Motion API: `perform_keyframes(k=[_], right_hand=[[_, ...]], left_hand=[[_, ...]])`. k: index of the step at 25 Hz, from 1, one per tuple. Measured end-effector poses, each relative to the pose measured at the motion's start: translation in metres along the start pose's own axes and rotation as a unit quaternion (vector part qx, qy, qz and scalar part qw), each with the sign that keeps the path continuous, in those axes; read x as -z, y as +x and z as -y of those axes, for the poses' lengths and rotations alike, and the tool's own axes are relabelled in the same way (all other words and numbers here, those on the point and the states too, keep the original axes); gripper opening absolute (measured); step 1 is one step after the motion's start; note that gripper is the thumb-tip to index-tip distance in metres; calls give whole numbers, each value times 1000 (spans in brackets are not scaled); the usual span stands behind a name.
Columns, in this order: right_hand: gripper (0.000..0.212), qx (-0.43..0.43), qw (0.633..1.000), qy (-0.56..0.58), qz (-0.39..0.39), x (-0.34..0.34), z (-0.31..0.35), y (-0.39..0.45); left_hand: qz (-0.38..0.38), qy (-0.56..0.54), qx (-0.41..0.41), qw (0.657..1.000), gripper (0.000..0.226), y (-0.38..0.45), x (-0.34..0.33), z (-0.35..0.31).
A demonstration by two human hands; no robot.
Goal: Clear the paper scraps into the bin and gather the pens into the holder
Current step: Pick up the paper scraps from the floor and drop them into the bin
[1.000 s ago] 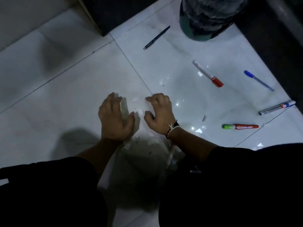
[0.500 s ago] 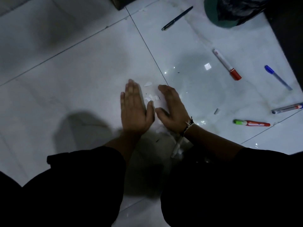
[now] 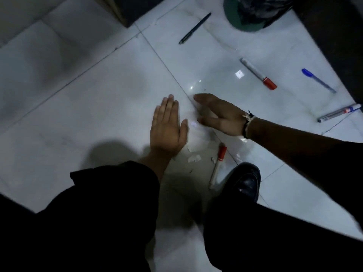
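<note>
The surface is a floor [image 3: 82,107] of large glossy white tiles with thin dark grout lines, dimly lit, with small bright reflections near the middle; dark furniture or wall edges close the scene at the top and down the right side.

The left hand [image 3: 168,128] lies flat, palm down, fingers straight and together, its grip open and holding nothing; the right hand [image 3: 218,114], a cord bracelet at its wrist, hovers or rests just beside it with fingers spread and slightly curled, also open and empty, though blurred.

Paper scraps [image 3: 193,158] lie on the tile just below and between the two hands, small and pale; one more white scrap [image 3: 239,73] sits apart, near a red-capped marker [image 3: 258,73].

A second red-and-white marker [image 3: 217,165] lies near the scraps, beside a black shoe [image 3: 246,180].

Further off, a dark pen [image 3: 194,28] lies near the top; a blue pen [image 3: 318,80] and a grey pen with red and blue marks [image 3: 339,112] lie at the right.

A green-rimmed bin [image 3: 242,24] with a dark liner stands at the top edge, well apart from the hands; dark sleeves and trousers fill the lower part of the view.
</note>
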State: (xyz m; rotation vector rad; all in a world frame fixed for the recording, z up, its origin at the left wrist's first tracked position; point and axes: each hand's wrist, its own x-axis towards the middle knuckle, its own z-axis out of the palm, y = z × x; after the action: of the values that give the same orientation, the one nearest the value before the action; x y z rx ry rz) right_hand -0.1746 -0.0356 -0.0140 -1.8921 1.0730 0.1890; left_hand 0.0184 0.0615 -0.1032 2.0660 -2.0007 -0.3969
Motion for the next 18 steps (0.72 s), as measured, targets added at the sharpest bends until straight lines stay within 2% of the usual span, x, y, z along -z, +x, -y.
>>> perform_keyframes(k=[2, 5, 7, 8, 10, 12, 16, 18], right_hand=[[73, -28, 999, 12, 14, 27, 17, -28], [67, -79, 993, 93, 5, 45, 45, -55], [60, -90, 987, 125, -54, 34, 56, -62], [49, -85, 984, 126, -91, 24, 56, -62], [26, -86, 976, 92, -177, -5, 50, -53], [16, -136, 955, 61, -256, -32, 33, -48], [38, -279, 915, 31, -290, -93, 4, -63], [44, -317, 899, 20, -301, -117, 2, -73]], left_hand=[[-12, 28, -21, 999, 69, 5, 2, 5], [-35, 40, -21, 998, 67, 6, 10, 1], [-23, 26, -35, 999, 66, 6, 13, -6], [-11, 24, -31, 999, 67, 2, 12, -8], [-11, 39, -29, 999, 68, 1, 7, -3], [9, 43, -26, 999, 69, 4, 5, 0], [-1, 31, -37, 999, 67, 6, 4, 5], [-3, 24, -42, 999, 67, 8, 4, 7]])
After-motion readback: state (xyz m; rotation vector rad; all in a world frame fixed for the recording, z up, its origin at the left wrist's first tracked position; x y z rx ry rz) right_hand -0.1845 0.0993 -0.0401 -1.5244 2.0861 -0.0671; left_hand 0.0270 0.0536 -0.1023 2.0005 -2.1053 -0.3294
